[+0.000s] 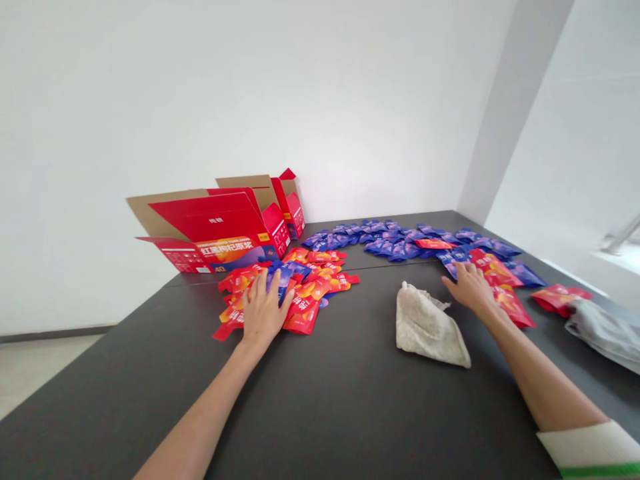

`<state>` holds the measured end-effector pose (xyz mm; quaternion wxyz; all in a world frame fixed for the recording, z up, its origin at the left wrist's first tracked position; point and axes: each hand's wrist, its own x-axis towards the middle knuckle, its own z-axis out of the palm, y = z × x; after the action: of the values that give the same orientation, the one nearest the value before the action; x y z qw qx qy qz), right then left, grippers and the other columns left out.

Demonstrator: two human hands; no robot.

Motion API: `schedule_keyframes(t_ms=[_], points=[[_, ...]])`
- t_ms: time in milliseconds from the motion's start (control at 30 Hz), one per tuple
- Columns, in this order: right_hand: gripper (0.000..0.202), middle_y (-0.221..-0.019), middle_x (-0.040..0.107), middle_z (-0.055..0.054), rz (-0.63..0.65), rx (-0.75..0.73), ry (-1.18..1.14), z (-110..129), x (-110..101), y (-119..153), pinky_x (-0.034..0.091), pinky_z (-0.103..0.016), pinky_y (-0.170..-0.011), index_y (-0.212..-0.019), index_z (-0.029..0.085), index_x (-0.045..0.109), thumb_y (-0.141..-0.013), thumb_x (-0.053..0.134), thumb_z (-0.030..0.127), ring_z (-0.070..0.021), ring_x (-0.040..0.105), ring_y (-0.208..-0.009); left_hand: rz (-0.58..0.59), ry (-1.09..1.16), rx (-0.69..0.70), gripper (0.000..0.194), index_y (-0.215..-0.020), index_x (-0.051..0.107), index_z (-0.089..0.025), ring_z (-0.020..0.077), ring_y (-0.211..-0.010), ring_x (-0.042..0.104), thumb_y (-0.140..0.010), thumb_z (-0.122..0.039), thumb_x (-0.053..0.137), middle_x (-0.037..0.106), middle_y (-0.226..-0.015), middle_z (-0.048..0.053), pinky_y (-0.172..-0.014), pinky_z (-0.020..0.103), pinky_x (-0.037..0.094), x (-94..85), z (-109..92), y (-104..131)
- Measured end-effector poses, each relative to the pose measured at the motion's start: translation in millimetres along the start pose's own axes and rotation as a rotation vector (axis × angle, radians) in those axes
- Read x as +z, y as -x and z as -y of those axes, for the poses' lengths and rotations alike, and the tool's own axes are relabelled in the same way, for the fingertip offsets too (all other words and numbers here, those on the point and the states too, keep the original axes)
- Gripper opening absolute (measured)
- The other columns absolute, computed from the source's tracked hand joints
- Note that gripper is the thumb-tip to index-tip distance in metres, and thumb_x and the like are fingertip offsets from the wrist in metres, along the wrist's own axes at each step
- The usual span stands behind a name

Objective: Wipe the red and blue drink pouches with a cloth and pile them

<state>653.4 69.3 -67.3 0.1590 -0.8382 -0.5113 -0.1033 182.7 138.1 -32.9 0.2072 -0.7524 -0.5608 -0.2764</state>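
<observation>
My left hand [263, 310] rests with spread fingers on a heap of red and orange pouches [303, 312] at the left of the table. A blue pouch [281, 281] lies on that heap, partly under my fingertips. On the right, my right hand [471, 291] reaches over the table, fingers stretched out and apart. Its fingertips are at the edge of a blue pouch [445, 260], with red pouches [511, 305] just beside and partly behind the hand. I cannot tell whether the right fingers touch them.
Two open red cartons [227, 250] stand by the wall at the back left. Several blue pouches [400, 251] spread in an arc across the back. A beige cloth [430, 330] lies on the dark table [345, 400]; a grey cloth [603, 330] lies at the right edge.
</observation>
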Motion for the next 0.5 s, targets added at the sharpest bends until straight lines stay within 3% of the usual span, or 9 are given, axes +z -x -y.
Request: schedule_keyframes(t_ms=[100, 200, 367, 500], points=[[0.063, -0.133, 0.035, -0.019, 0.044, 0.031, 0.084, -8.8, 11.2, -6.2, 0.036, -0.044, -0.084, -0.135, 0.016, 0.032, -0.083, 0.037, 0.051, -0.0356, 0.032, -0.119, -0.025, 0.051, 0.089, 0.06, -0.139, 0.024, -0.016, 0.0275, -0.13, 0.029, -0.088, -0.044, 0.035, 0.029, -0.142, 0.013, -0.103, 0.043, 0.028, -11.8, -14.5, -0.5], [0.056, -0.131, 0.038, -0.018, 0.042, 0.047, 0.127, -13.1, 14.2, -9.4, 0.036, -0.044, -0.082, -0.129, 0.017, 0.042, -0.084, 0.039, 0.05, -0.0369, 0.032, -0.118, 0.037, 0.032, 0.141, 0.059, -0.138, 0.027, -0.017, 0.0272, -0.13, 0.028, -0.087, -0.045, 0.036, 0.03, -0.142, 0.012, -0.104, 0.043, 0.028, -10.8, -22.1, 3.2], [0.037, -0.112, 0.054, -0.017, -0.032, -0.012, 0.147, -8.3, 0.0, -5.8, 0.037, -0.039, -0.08, -0.11, 0.014, 0.058, -0.086, 0.039, 0.036, -0.0309, 0.044, -0.108, 0.142, -0.026, 0.1, 0.057, -0.136, 0.033, -0.016, 0.0299, -0.129, 0.029, -0.087, -0.046, 0.036, 0.033, -0.141, 0.013, -0.101, 0.05, 0.028, 6.5, -13.7, 11.8], [0.041, -0.087, 0.062, -0.017, -0.053, 0.063, 0.127, -1.8, -23.0, -0.7, 0.04, -0.036, -0.069, -0.095, 0.011, 0.064, -0.089, 0.029, 0.031, -0.0265, 0.057, -0.084, 0.133, 0.007, 0.098, 0.056, -0.135, 0.034, -0.016, 0.0299, -0.129, 0.03, -0.086, -0.045, 0.038, 0.035, -0.14, 0.014, -0.103, 0.051, 0.026, 7.2, -10.3, 12.8]])
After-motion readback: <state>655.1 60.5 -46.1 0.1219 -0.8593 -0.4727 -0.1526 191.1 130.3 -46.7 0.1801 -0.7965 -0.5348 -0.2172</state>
